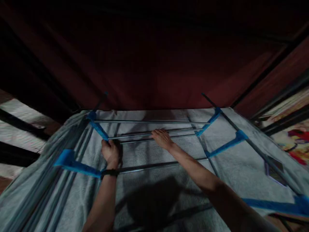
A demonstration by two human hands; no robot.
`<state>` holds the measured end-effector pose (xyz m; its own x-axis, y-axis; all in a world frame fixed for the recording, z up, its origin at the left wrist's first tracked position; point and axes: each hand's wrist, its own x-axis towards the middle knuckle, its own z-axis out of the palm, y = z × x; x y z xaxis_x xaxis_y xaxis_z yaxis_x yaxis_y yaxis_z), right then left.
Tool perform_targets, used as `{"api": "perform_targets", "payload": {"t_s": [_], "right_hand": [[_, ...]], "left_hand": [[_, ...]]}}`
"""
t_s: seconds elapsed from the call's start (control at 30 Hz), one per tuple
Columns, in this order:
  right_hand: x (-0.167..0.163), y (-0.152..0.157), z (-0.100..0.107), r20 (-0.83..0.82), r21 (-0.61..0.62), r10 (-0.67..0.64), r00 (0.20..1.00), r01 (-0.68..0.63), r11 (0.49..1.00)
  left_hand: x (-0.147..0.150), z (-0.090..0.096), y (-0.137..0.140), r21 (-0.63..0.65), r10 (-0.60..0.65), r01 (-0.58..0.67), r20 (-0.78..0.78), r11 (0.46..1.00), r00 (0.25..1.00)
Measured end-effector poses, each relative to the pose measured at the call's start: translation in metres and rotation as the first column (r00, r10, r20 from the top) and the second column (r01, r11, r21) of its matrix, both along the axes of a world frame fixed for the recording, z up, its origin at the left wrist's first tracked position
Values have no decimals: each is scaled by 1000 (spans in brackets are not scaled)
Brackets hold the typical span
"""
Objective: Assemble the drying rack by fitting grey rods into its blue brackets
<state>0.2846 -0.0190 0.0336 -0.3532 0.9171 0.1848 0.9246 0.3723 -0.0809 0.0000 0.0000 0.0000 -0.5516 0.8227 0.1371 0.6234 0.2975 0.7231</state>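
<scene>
A frame of thin metal tubes and blue plastic brackets lies on a grey cloth. My left hand [111,153], with a dark band at the wrist, is closed around the inner end of the upper left blue bracket [98,127], where a crossbar meets it. Its fingertips are partly hidden. My right hand [162,138] lies over the middle of a metal tube [135,135], fingers curled round it. A second crossbar [149,121] runs behind, and another [149,167] passes nearer to me. The right ends of the bars meet a blue bracket [210,122].
More blue brackets sit at the left [77,166] and right [227,145]. Several loose tubes [51,196] lie along the left side of the grey cloth [149,193]. A phone [276,172] rests by the right tube. A dark red panel [154,74] stands behind.
</scene>
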Motion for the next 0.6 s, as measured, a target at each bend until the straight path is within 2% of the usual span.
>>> {"api": "perform_targets", "payload": {"t_s": [0.37,0.53,0.6], "right_hand": [[-2,6,-2,-32,-34,14,999,-15,999],[-2,3,2,-77,-23,23,997,-25,999],[-1,-5,4,-126,13,55,991,-53,998]], "left_hand": [[1,-5,11,-16,107,-108,-52,994,993],[-2,-3,11,-12,53,-54,-36,998,998],[-7,-5,11,17,-15,15,-17,1000,1000]]}}
